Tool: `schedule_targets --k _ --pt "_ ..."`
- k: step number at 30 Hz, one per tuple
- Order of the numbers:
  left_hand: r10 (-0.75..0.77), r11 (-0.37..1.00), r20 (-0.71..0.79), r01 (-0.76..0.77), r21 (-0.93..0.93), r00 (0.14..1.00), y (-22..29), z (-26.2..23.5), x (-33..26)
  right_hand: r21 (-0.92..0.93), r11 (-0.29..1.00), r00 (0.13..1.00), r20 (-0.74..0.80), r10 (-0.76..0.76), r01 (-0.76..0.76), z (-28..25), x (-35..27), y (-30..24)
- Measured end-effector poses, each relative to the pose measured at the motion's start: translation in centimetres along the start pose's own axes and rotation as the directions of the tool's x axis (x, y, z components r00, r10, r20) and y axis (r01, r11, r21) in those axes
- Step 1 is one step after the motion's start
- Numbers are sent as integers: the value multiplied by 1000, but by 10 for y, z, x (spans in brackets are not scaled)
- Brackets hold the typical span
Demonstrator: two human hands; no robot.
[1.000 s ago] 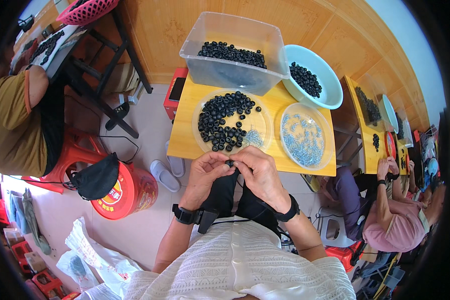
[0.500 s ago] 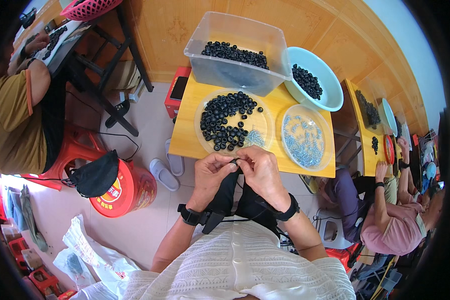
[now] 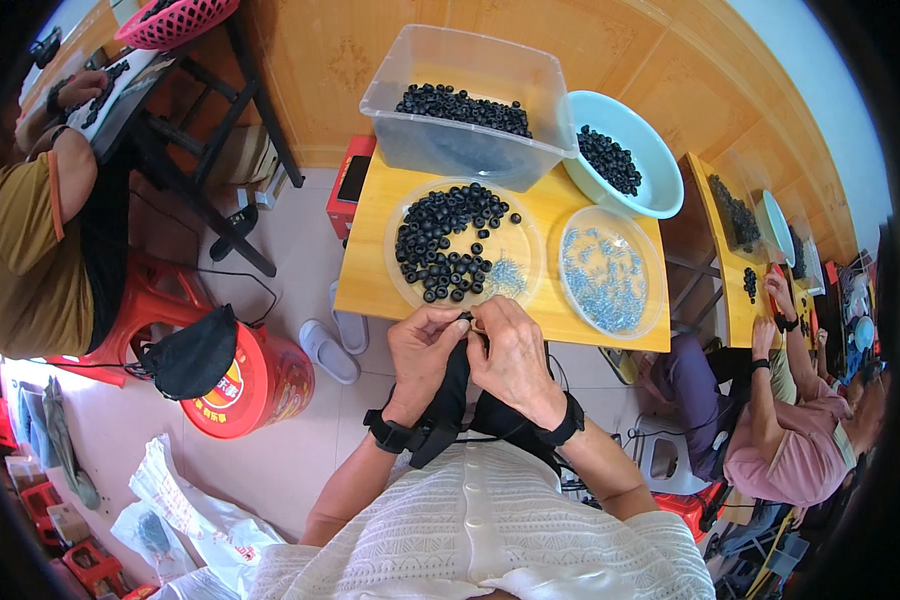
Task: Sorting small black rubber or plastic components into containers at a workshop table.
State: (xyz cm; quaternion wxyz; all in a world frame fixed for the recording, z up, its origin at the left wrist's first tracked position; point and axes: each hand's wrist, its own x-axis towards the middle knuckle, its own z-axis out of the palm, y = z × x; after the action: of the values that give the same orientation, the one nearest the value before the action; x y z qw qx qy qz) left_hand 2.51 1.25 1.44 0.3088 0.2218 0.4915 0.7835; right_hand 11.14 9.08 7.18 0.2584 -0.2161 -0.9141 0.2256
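My left hand (image 3: 419, 352) pinches a small black ring-shaped piece (image 3: 465, 316) between thumb and fingertips, just past the near edge of the table. Close against it, my right hand (image 3: 511, 358) is closed with bent fingers; whatever its fingertips hold is too small to make out. Beyond both hands lies a round clear tray (image 3: 515, 240) with many black ring-shaped pieces (image 3: 432, 232) and a small heap of thin silvery pins (image 3: 506, 277). Another clear round dish (image 3: 653, 262), to its right, holds more of these pins (image 3: 604, 280).
On the wooden table (image 3: 362, 288) stand a clear plastic bin (image 3: 470, 140) and a pale blue bowl (image 3: 660, 190), both holding black pieces. A red bucket (image 3: 275, 385) is on the floor at left. Other people (image 3: 30, 240) sit at tables on both sides.
My right hand has turned and shifted slightly, its back now more toward me. The left hand keeps its pinch on the black piece. At far right, a person's hands have moved.
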Motion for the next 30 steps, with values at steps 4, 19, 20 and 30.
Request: schedule_targets --k 4,19,20,30 --pt "-127 983 2 126 -130 992 0 0 2 121 991 997 -33 64 -60 10 -8 5" --pt "-476 879 250 454 146 843 -3 -8 5 -7 999 997 63 -32 33 -8 -11 24" --pt "-477 879 255 453 149 841 -3 -9 4 -37 999 992 123 -32 37 -10 -10 24" --pt "-468 872 243 400 281 850 1 -8 -2 4 994 972 212 -106 108 -10 -14 24"
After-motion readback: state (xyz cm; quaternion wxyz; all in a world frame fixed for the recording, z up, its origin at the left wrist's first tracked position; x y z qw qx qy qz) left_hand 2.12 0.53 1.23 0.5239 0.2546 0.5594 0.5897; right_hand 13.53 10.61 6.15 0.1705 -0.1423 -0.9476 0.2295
